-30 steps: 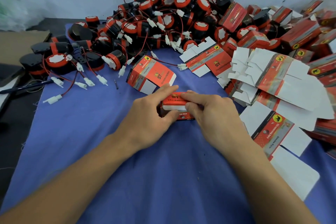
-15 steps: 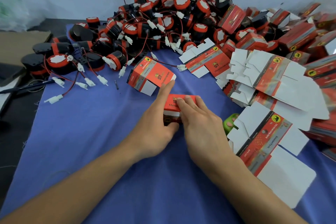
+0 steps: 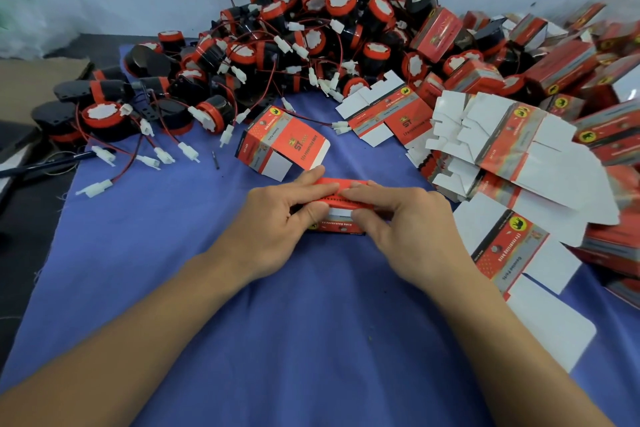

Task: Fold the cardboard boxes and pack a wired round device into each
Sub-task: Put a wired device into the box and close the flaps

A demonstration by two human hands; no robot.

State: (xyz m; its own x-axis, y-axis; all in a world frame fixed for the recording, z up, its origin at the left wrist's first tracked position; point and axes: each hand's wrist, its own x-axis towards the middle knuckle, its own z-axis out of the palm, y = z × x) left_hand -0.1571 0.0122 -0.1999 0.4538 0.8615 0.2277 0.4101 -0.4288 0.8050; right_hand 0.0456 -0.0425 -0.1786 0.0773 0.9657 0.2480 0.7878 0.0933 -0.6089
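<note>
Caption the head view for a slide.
Left hand and right hand grip a red box on blue cloth; wired devices piled behind, flat boxes at right.

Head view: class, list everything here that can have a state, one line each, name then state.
held box: gripped by both hands, top flap bent over, white tab showing.
left hand: grips the held box.
right hand: grips the held box.
second box: set up, on its side, end flap open.
flat blanks: unfolded, loosely stacked.
round devices: unboxed, piled, wires tangled.
folded boxes: shaped, heaped at right.
</note>
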